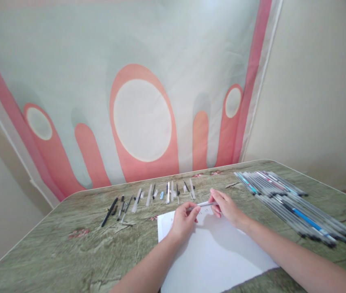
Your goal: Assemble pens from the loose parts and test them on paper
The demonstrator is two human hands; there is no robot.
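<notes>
Above a sheet of white paper [218, 256], a thin greyish pen [205, 204] lies sideways between my two hands. The fingers of my left hand [183, 219] pinch its left end. Its right end sits in the closed fingers of my right hand [227, 208]. Small dark marks show near the top of the paper, just below the pen. Whether the pen is whole or only a part of one cannot be made out.
Dismantled pen parts, with clear tubes and a black pen [109, 212], lie in a row along the left and far side of the wood-patterned table [53, 252]. Many pens [282, 183] lie in overlapping bunches on the right, with a blue one [311, 223] among them. A patterned cloth [185, 49] hangs behind.
</notes>
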